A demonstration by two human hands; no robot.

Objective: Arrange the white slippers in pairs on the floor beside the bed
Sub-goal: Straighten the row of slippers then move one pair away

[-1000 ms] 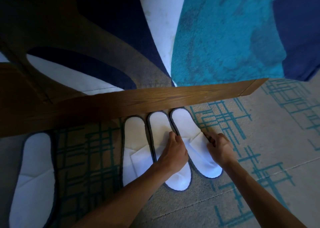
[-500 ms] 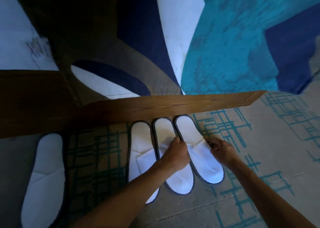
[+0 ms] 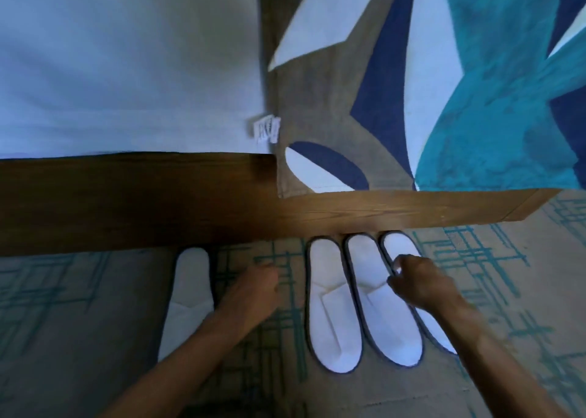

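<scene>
The light was dim and bluish, brightest on the white sheet [image 3: 126,62] at upper left, while the wooden bed rail [image 3: 380,213] faded into deep shadow toward its left end. The wide lens bent the rail and stretched the carpet [image 3: 523,291] at the edges. Both hands were smeared with motion blur, and the white slippers [image 3: 333,306] looked soft, almost glowing.

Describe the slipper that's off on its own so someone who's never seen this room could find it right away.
Find the wooden bed frame running across the carpet. Four white slippers lie on the floor against it: three packed side by side, and a lone slipper further left, apart. It is the only one with bare carpet on both sides, just left of the left hand.
</scene>
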